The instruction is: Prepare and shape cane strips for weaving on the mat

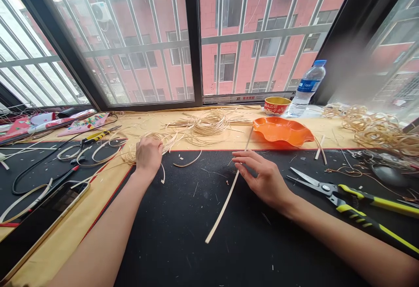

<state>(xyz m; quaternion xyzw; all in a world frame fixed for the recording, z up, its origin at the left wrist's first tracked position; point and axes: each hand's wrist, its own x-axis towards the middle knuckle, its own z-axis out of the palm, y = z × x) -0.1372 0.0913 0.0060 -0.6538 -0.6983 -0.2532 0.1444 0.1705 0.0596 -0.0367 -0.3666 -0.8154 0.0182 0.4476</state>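
My left hand point(149, 156) is closed at a small coil of pale cane strips point(130, 158) on the far edge of the black mat. Its fingertips are hidden behind the back of the hand, and strips stick out on both sides. My right hand point(262, 175) is open over the mat, thumb and fingers stretched to the left. Its fingertips are over a long flat cane strip point(222, 212), which slants from the mat's middle up toward an orange wavy-edged dish point(283, 131). Whether they touch the strip I cannot tell.
A larger cane coil point(211, 122) lies behind the mat. Yellow-handled shears point(340, 195) lie blades apart at right. A red-and-gold tin point(277, 106) and a water bottle point(306, 88) stand by the window. At left are a phone point(46, 228) and a soldering iron point(60, 182).
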